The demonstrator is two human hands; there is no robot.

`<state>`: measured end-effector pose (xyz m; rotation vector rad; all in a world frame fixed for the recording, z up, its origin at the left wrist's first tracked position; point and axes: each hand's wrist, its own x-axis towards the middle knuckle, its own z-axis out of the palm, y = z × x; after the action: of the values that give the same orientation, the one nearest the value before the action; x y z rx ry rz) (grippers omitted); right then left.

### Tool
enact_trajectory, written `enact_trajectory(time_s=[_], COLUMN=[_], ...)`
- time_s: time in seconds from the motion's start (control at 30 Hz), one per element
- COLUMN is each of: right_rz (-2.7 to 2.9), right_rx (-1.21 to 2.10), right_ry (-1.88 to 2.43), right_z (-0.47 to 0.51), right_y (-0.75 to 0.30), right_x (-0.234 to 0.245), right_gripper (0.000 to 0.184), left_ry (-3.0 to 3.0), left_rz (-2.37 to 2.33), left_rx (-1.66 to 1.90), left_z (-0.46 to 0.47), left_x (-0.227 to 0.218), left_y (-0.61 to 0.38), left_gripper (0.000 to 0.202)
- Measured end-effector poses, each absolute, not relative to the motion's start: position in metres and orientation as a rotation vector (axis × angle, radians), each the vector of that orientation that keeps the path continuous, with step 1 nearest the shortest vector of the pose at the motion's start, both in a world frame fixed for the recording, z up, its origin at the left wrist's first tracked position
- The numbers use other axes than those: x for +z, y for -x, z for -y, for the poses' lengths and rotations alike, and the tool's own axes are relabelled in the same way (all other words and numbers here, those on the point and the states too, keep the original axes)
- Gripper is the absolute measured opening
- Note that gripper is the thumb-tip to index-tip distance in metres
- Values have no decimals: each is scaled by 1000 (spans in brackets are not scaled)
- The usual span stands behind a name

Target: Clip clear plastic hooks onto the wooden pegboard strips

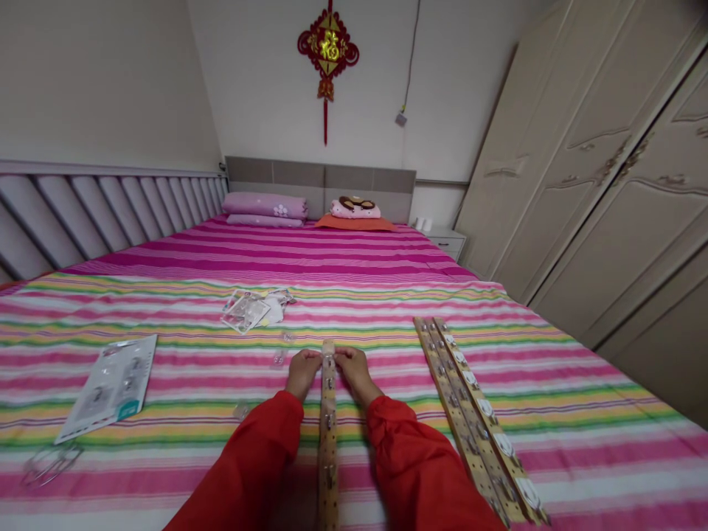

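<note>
A long wooden strip [328,442] with small metal hooks along it lies on the striped bedspread [387,310], running straight away from me between my red sleeves. My left hand [302,373] and my right hand [354,372] meet at its far end, fingers curled and pinched against the strip and a small metal piece there. What exactly sits under the fingertips is too small to make out.
Two more wooden strips [476,417] with hooks and white pads lie to the right. A printed package [110,387] lies at left, torn plastic packets [251,310] ahead, loose clear hooks [279,359] near my left hand. A wardrobe [608,184] stands right; pillows [265,206] lie at the headboard.
</note>
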<state>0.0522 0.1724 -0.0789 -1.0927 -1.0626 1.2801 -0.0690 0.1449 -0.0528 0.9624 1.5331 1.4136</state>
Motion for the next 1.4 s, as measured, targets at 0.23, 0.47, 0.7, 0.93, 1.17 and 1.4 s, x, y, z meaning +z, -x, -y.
enact_trajectory(time_s=[0.23, 0.47, 0.7, 0.93, 1.17, 1.4], right_rz=[1057, 1026, 994, 984, 985, 1014], right_rx=[1270, 1282, 1287, 1282, 1277, 1263], right_ry=[1098, 1080, 1074, 1068, 1063, 1090], right_z=[-174, -174, -174, -175, -177, -182], right_y=[-51, -51, -48, -47, -47, -46], right_x=[-81, -81, -78, -74, -76, -82], right_gripper=[20, 19, 19, 18, 18, 21], left_ry=[-942, -917, -883, -845, -822, -811], left_rz=[-1502, -1464, -1465, -1449, -1463, -1473], left_rx=[1439, 1454, 1477, 1511, 1521, 1522], left_z=[-146, -148, -153, -153, -156, -159], left_x=[-56, -60, -63, -61, -61, -66], left_y=[68, 68, 67, 63, 60, 61], left_gripper=[17, 18, 22, 23, 21, 20])
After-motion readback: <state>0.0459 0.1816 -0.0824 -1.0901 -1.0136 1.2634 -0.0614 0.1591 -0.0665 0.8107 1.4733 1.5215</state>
